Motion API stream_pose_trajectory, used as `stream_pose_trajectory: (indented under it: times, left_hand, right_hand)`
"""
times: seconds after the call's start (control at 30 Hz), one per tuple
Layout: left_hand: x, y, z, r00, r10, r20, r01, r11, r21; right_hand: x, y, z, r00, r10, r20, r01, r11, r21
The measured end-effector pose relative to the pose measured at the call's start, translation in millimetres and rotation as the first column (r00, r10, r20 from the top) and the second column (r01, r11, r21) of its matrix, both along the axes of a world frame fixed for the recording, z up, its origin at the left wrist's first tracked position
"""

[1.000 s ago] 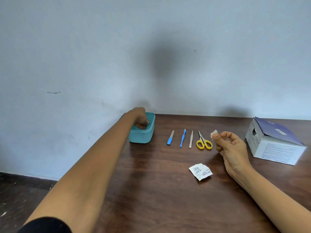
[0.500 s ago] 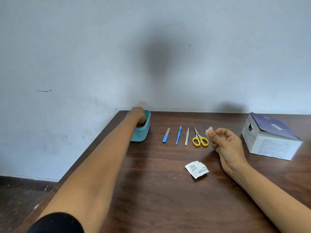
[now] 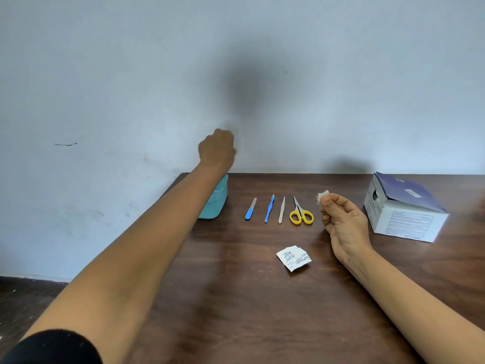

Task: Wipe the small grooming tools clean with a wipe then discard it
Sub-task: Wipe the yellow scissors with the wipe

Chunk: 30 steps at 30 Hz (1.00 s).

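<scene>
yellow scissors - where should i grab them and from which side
Take the scissors by the yellow loops, from above on the near side. They lie flat, blades shut and pointing away, loops nearest you. The beige stick lies close on their left, so come in from the right.

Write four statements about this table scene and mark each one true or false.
1. The right hand pinches a small white wipe. True.
2. The yellow-handled scissors lie at the left end of the tool row. False: they lie at the right end, nearest the right hand.
3. The left hand rests inside the teal container. False: it hangs above the container, in front of the wall.
4. A torn packet lies on the table, nearer the person than the scissors. True.
</scene>
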State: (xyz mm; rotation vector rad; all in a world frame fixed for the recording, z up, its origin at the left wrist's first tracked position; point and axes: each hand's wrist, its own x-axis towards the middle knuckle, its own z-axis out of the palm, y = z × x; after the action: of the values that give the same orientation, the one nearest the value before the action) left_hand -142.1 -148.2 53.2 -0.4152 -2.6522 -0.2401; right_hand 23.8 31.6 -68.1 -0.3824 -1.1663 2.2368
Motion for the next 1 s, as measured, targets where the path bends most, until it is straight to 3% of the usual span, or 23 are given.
stream_pose_trajectory:
  times: [0.13,0.23,0.43,0.67,0.9,1.0]
  left_hand:
    - [36,42,3,0.964,-0.22,0.146,0.211,0.975,0.073]
    - [67,73,-16,0.891,-0.349,0.291,0.376,0.926,-0.04]
    - [100,102,-47,0.843,-0.38,0.38,0.475,0.858,-0.195]
    - [121,106,-65,0.908,-0.32,0.27,0.402,0.848,-0.347]
    - [133,102,-75,0.928,-0.313,0.203,0.371,0.829,-0.42]
    - [141,97,-74,0.916,-0.37,0.157,0.4,0.881,-0.254]
  right_hand:
    - [4,2,2,0.999,-0.023,-0.028,0.02,0.996,-0.085]
    - [8,4,3,0.997,-0.029,-0.065,0.019,0.987,-0.159]
    - [20,6,5,0.994,-0.032,-0.102,0.01,0.978,-0.206]
    - [37,8,8,0.995,-0.02,-0.097,-0.012,0.946,-0.325]
    - [56,12,12,0.999,-0.009,-0.031,0.0,0.96,-0.281]
    - [67,17,13,1.0,0.003,0.004,-0.002,0.967,-0.254]
